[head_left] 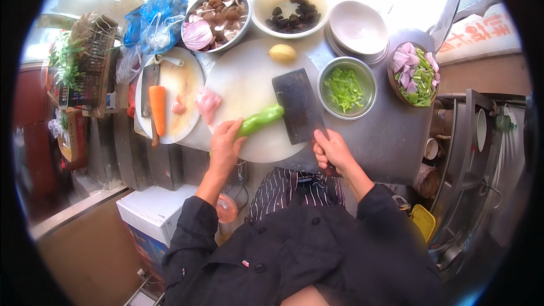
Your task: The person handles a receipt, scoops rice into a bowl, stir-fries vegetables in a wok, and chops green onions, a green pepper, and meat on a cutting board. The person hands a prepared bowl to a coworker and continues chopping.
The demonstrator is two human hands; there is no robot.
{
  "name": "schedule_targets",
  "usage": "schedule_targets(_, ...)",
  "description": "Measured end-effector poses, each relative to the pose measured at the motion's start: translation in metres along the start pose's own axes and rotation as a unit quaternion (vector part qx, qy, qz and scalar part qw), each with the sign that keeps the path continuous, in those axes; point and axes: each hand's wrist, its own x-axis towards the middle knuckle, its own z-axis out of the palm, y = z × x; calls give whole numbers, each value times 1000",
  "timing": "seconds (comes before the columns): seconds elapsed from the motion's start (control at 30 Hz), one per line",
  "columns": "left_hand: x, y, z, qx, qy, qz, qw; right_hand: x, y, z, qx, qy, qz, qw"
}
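Note:
My left hand [225, 146] grips the near end of a long green pepper [262, 120], which lies slanted on a round white cutting board [238, 76]. My right hand [334, 150] is closed round the handle of a broad dark cleaver [296, 105]. Its blade lies over the board's right side, at the pepper's far tip; whether they touch I cannot tell. A piece of raw pink meat [208, 103] rests at the board's left edge. Near the back sits a yellow oval vegetable, possibly a potato [282, 52]. A metal bowl [370, 79] right of the cleaver holds cut green pepper [343, 88].
On a smaller board [190, 71] at left lie a carrot [157, 110], a knife [151, 76] and a meat scrap [178, 105]. Behind stand bowls of mushrooms [226, 14] and black fungus [294, 16], plus stacked white bowls [358, 27]. Onion and pepper pieces [416, 73] fill a bowl at right.

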Motion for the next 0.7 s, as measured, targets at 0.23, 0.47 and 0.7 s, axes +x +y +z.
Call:
schedule_targets(0.23, -1, 35, 28, 1, 90, 0, 996, 22, 3, 32, -53, -23, -24, 998)
schedule_targets(0.47, -48, 8, -7, 7, 162, 3, 987, 16, 14, 40, -64, 3, -29, 998)
schedule_targets(0.7, -53, -8, 10, -35, 171, -31, 984, 13, 44, 84, -135, -33, 38, 990)
